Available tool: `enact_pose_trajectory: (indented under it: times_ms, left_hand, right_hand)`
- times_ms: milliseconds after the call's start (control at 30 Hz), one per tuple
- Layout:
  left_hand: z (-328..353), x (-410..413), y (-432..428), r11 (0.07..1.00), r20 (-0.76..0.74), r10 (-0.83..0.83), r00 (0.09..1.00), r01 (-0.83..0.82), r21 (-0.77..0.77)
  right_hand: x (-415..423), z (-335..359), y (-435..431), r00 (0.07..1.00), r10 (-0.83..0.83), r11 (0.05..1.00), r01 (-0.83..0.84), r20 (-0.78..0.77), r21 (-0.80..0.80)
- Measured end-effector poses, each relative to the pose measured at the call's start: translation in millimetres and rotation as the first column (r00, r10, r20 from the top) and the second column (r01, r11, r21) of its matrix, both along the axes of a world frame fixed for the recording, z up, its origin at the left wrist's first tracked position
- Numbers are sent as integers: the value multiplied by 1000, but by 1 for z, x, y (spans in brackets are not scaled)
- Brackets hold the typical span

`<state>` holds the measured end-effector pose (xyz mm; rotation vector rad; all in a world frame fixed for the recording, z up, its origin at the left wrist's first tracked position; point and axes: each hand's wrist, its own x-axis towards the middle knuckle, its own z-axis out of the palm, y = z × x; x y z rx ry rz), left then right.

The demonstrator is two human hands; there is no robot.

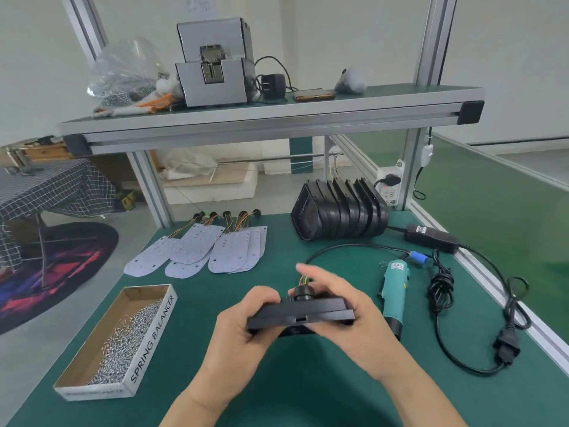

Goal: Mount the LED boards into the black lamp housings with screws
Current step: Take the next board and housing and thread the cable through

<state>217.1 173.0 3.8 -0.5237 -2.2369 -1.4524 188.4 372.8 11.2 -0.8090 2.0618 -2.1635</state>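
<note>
Surface: green mat [191, 306] on an aluminium-framed workbench, with a white wall behind.
Lamp housing [300, 314]: black, held flat above the surface in front of the person, its long edge facing the camera.
Left hand [243, 328]: grips the left end of the lamp housing, thumb on top and fingers curled underneath.
Right hand [348, 312]: holds the right end of the lamp housing with fingers wrapped round it; the forefinger is lifted above and is blurred.
Round plug [303, 292]: black, sitting on the top edge of the lamp housing between the two hands, with coloured wires [308, 279] rising from it.
LED boards [200, 251]: pale, overlapping in a fan at the far left of the surface, their wires and black plugs pointing away.
Stack of housings [338, 211]: black, nested on edge at the far right of the surface, well apart from the hands.
Cardboard box [154, 337]: open, left of the hands, printed SPRING BALANCER.
Screws [123, 340]: a silver heap inside the cardboard box.
Screwdriver [394, 291]: teal electric tool lying just right of the right hand, its cable looping to a black adapter [431, 238].
Shelf [277, 121]: overhead, carrying a grey machine [215, 72], a plastic bag [123, 72] and a phone [312, 94].
</note>
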Motion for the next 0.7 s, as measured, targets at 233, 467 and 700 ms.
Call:
enact_pose_trajectory:
  times_ms: [233,467,700]
  left_hand:
    - [-7,11,-3,990,-21,-21,1000,18,-137]
    - [-2,14,-2,986,-3,-45,999,44,-159]
    - [7,10,1,989,39,-95,995,99,-112]
  right_hand:
    - [9,-12,2,1000,1,999,0,-26,34]
    - [11,-15,2,997,25,999,-23,-68,23]
    - [9,-16,1,997,1,1000,0,-75,6]
